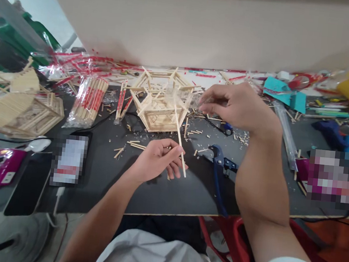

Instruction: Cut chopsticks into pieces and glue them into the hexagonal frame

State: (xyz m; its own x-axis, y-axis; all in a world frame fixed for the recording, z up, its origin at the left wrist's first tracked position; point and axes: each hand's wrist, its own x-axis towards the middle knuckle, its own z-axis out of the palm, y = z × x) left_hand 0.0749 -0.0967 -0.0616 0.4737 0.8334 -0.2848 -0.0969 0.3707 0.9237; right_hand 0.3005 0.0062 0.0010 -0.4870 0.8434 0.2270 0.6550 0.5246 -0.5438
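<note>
Between thumb and fingers, my left hand (pixel 163 158) holds a pale wooden chopstick (pixel 179 133) that slants upward and away. My right hand (pixel 235 106) is raised to the right, its thumb and fingertips pinched on a crumpled clear plastic wrapper (pixel 193 100). The wrapper reaches toward the chopstick's upper end; whether it still covers that end I cannot tell. Just behind the chopstick stands an open, many-sided frame of stacked wooden sticks (pixel 159 123). A blue-handled cutting tool (pixel 219 164) lies on the table below my right hand.
A bundle of chopsticks in plastic (pixel 89 100) lies left of the frame, beside another stick structure (pixel 40 114). Two phones (pixel 29 185) and a magenta power strip (pixel 6 168) lie at the left. Stick offcuts and red wrappers litter the dark table (pixel 168 198).
</note>
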